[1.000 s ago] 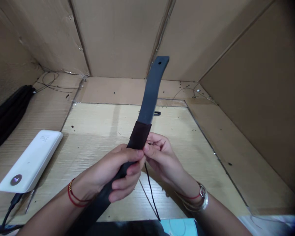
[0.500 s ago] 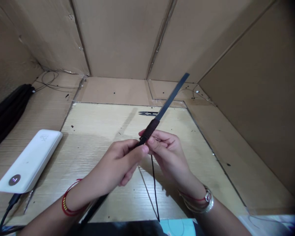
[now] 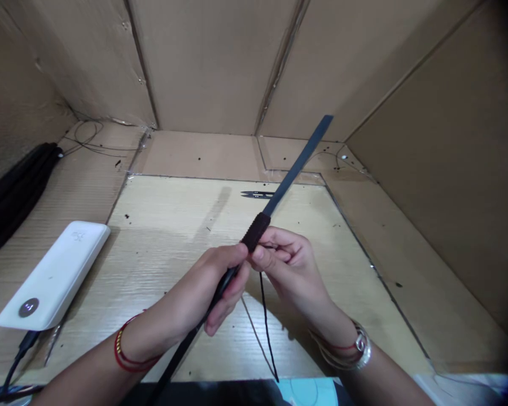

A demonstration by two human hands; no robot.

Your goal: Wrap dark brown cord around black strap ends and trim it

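Observation:
A long, flat, dark strip slants up and to the right above the table. Around its middle runs a tight sleeve of dark cord windings. Just below these windings, my left hand is closed around the strip, thumb on top. My right hand is closed in a pinch beside the lower end of the windings, on the black cord. From there the cord hangs down to the table's front edge. The exact spot where thumb and finger meet the cord is partly hidden.
Black thread snips lie on the pale tabletop, partly behind the strip. A white power bank with a black cable is at left, near a black bundle. Cardboard walls enclose the back and sides. Something light blue shows at the front.
The strip has turned, so more of the ribbed windings face me. My left fingers have shifted around it and spread slightly. My right hand stays in nearly the same place.

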